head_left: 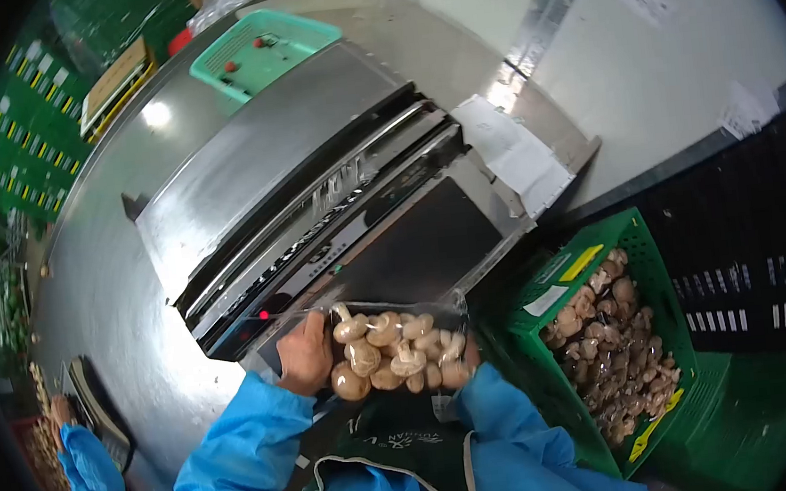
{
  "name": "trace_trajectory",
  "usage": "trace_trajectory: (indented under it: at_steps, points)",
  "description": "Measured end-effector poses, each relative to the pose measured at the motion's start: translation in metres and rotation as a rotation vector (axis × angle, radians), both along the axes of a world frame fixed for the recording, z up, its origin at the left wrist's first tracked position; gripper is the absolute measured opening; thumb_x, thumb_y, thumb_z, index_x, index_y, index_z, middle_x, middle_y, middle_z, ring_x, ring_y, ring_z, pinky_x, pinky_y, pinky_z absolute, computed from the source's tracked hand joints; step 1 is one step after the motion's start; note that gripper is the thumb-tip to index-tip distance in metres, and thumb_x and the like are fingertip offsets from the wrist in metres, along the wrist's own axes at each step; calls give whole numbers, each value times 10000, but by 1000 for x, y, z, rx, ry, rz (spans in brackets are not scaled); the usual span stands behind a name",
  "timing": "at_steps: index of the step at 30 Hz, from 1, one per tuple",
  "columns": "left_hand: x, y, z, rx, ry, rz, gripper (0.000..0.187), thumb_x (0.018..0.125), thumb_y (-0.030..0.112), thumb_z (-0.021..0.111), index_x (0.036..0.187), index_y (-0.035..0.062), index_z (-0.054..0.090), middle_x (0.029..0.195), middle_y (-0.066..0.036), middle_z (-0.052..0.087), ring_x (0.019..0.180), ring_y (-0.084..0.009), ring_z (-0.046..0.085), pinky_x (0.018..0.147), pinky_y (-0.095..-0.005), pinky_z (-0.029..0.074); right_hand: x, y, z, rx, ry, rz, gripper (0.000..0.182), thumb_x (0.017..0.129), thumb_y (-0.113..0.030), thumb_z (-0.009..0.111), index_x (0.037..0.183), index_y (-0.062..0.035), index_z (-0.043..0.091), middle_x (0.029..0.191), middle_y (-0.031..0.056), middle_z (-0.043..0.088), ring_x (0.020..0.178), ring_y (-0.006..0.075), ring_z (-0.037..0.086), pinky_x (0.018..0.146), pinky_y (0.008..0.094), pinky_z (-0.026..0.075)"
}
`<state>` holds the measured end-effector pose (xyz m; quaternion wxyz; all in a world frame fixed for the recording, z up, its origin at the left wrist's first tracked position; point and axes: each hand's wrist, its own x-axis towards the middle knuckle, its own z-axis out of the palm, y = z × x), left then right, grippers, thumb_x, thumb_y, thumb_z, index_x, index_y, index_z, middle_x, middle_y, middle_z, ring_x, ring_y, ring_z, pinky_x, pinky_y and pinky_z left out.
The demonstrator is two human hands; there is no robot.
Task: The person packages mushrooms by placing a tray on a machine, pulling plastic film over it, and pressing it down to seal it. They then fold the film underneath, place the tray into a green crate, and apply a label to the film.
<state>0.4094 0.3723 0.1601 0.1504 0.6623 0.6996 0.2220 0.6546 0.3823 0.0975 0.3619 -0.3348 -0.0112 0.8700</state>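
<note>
A clear plastic-wrapped pack of brown mushrooms (386,352) is held in front of my apron, at the near edge of a metal wrapping machine (430,232). My left hand (305,356) grips the pack's left end, its fingers partly behind it. At the right end my right hand (465,357) holds on, mostly hidden by the pack and the blue sleeve. The machine's dark flat plate and its long bar lie just beyond the pack, and a small red light glows on its front panel.
On the right a green crate (687,350) holds loose mushrooms. A mint-green basket (316,33) with small red items stands on the metal table (112,273). Papers (517,158) lie right of the machine. Another person's hand (61,410) is at lower left, beside a scale-like device (96,407).
</note>
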Motion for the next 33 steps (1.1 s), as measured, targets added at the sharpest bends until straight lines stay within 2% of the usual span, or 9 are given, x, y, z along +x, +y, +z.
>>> trace_trajectory:
  at_steps: [2,5,15,16,17,20,23,25,33]
  points:
    - [6,-13,-7,-107,-523,117,153,836,156,582,935,43,553,794,-172,617,704,-299,610,647,-339,477,0,6,-13,-492,1055,510,265,794,-185,558,1000,-23,525,923,55,527,727,132,501,562,222,413]
    - [28,-56,25,-279,-1579,326,220,881,188,561,1044,40,553,1052,-120,598,972,-213,583,776,-306,454,-8,-33,-11,-39,1105,553,274,826,-258,595,997,-52,535,917,27,521,757,103,471,554,192,394]
    - [72,-82,148,-576,-1344,-518,698,906,481,418,1410,38,224,1469,-152,188,1352,-257,208,1095,-381,159,46,-77,55,464,272,787,185,832,-143,604,979,-30,600,941,81,594,807,160,578,725,273,485]
    - [84,-141,9,-723,-2324,-579,706,854,414,569,1372,14,302,1346,-173,403,1262,-263,386,1070,-362,260,57,-61,52,712,-37,927,178,833,-132,605,977,-27,606,943,87,601,812,166,588,743,281,494]
    - [81,-107,93,-810,-1469,-677,761,866,482,514,1366,-40,274,1338,-167,411,1276,-229,370,1068,-295,253,57,-50,92,811,-519,800,216,824,-231,617,867,-19,626,813,43,583,833,146,553,760,275,438]
    - [79,-103,97,-1193,-1882,-600,784,864,572,435,1375,-1,274,1337,-162,409,1275,-232,364,1066,-371,258,61,-8,181,853,-477,243,443,905,-302,499,1213,12,447,1150,135,552,1084,211,513,937,329,371]
    - [82,-110,100,-1174,-1849,-585,798,852,596,426,1363,-1,288,1341,-163,400,1271,-245,362,1065,-387,257,8,-8,251,1509,-59,737,688,853,-392,578,1343,17,320,1356,194,374,1212,293,430,1032,387,294]
    - [80,-116,97,-1126,-1871,-505,809,844,613,420,1355,-1,297,1343,-163,395,1269,-254,361,1065,-398,256,-1,-35,252,1382,-32,1175,694,796,-215,670,1364,-36,312,1330,195,407,1148,333,485,961,373,388]
    - [88,-135,66,-735,-2112,-23,854,811,678,397,1323,-2,334,1351,-165,373,1259,-288,356,1062,-441,252,107,-93,201,1108,-521,778,698,802,-260,662,1372,-82,302,1120,162,571,942,244,608,823,338,463]
